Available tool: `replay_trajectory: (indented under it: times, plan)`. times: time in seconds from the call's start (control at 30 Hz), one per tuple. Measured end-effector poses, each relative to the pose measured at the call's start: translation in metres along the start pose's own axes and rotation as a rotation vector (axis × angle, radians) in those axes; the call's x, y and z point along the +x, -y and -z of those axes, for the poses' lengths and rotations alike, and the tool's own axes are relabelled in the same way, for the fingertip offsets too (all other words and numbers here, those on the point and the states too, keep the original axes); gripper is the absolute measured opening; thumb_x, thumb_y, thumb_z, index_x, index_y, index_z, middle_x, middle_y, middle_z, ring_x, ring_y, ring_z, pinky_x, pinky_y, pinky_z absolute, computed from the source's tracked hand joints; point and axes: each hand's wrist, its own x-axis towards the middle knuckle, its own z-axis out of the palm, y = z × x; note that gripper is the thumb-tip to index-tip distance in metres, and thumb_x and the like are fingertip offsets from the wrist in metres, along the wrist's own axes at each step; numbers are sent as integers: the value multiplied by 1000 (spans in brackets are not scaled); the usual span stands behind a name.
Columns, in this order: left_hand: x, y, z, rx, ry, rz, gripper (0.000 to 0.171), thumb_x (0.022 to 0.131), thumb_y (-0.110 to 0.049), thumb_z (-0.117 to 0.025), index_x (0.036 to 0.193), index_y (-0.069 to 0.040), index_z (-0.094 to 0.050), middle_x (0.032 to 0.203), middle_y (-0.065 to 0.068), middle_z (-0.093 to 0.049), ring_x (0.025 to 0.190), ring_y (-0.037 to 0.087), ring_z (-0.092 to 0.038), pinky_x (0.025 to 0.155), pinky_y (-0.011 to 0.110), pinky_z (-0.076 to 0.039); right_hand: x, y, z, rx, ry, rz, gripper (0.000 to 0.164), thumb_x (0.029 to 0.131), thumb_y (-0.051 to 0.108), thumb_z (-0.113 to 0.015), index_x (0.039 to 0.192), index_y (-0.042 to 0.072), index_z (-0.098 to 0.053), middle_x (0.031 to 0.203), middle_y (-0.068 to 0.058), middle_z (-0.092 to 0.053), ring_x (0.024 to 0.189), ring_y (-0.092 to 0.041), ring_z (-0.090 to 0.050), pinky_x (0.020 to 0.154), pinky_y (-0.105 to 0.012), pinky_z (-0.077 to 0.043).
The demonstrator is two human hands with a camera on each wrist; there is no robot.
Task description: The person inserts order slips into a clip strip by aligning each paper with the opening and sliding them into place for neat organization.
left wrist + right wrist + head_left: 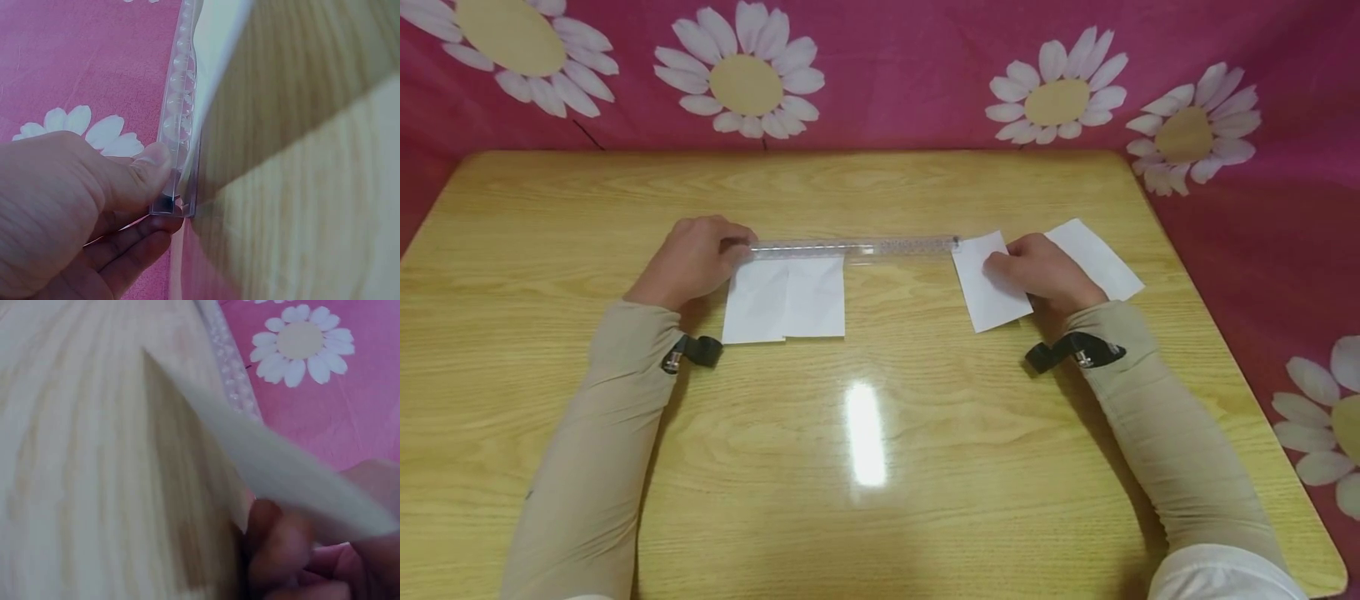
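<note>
Beige sleeves [568,483] reach in from the near side. Left of centre, the left hand [692,254] pinches the left end of a clear strip [910,247]; two paper pieces [756,308] adjoin its near edge. At its right end, the right hand [1048,271] pinches a white slip [979,287]; another sheet [1097,258] lies farther right on the table [775,467].

2 arms [576,475] reaching forward, well apart, in beige sleeves [1172,442] down to the wrists [651,296]. Left hand [695,254]: back uppermost, pointing inward to the right; thumb [147,172] pressing in a pinch, lower fingers [134,262] loosely bent beneath. Right hand [1045,268]: angled inward to the left, thumb on top, fingers curled under (somewhat blurred in the right wrist view). Both hands roughly level with each other.
</note>
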Motion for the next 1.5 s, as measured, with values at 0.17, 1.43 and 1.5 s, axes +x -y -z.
replay_trajectory:
  times: [0.17,1.43,1.5]
  plan:
    - [-1,0,0,-4,-2,1,34,103,-11,-56,134,-2,-68,126,22,-69,108,33,-58,105,54,-50,-1,2,-4,-165,-81,54,41,101,36,-53,103,-1,-71,90,-7,-64,83,-23,-59,68,-29,-49]
    - [-1,-2,1,-1,8,17,34,104,-12,-56,134,-3,-67,126,21,-68,108,33,-57,103,53,-51,-3,3,-9,-247,-108,141,43,99,36,-51,103,1,-74,87,-10,-66,80,-23,-59,66,-29,-48]
    - [-2,-2,1,0,9,20,34,104,-12,-56,134,-3,-67,126,21,-68,108,33,-57,104,53,-51,-3,3,-11,-220,-95,130,41,99,35,-52,106,1,-74,87,-9,-67,79,-22,-61,67,-29,-50]
